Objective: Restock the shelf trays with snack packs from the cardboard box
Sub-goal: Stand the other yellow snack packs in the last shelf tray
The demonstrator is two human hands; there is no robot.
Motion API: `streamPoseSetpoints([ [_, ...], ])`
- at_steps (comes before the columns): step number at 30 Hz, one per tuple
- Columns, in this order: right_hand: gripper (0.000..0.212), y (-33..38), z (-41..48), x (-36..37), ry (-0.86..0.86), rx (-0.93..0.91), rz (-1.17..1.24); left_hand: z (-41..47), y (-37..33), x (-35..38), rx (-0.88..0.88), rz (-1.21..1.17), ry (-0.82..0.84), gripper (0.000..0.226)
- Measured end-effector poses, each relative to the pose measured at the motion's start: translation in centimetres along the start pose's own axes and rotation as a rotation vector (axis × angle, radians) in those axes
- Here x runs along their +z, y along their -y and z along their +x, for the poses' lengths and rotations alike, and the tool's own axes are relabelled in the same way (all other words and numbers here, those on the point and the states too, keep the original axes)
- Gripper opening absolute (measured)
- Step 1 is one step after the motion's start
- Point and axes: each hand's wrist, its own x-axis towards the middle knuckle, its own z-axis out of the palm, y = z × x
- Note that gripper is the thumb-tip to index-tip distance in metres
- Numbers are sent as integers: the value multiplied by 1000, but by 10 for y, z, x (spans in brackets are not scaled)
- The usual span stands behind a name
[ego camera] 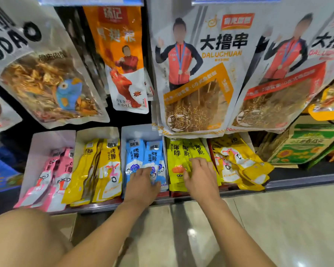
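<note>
Both hands reach into the row of white trays [52, 139] on the low shelf [305, 185]. The left hand [141, 185], just under centre toward 6 o'clock, lies palm down on the blue packs [136, 153] in the middle tray, its fingers spread and nearly straight and gripping nothing that shows. The right hand [200, 176], just beside it at 3 o'clock, rests flat on the lime packs [176, 151] in the next tray with fingers loosely extended. Whether its thumb hooks under a pack I cannot tell. At 9 o'clock of the left hand stand yellow packs [108, 166], then pink packs [46, 174]. At 3 o'clock of the right hand lie fanned packs [239, 162], tilted and overlapping. Big hanging bags [197, 74] fill the 12 o'clock half. A green printed carton [305, 139] sits at far 3 o'clock, and pale floor [278, 218] shows at 5 o'clock.
</note>
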Motion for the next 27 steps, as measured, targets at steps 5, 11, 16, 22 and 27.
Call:
streamPoseSetpoints([
  [5,47,48,-8,33,80,-302,-60,1,43,-8,-11,92,-11,59],
  [11,57,82,0,70,333,-504,-269,13,72,-8,47,107,51,51],
  [16,59,91,4,86,448,-512,-416,22,82,-6,81,295,67,53],
  [22,59,86,16,81,447,-448,-607,28,83,-6,79,368,96,57],
  [27,61,79,22,76,418,-468,-609,27,84,-5,90,391,74,56],
])
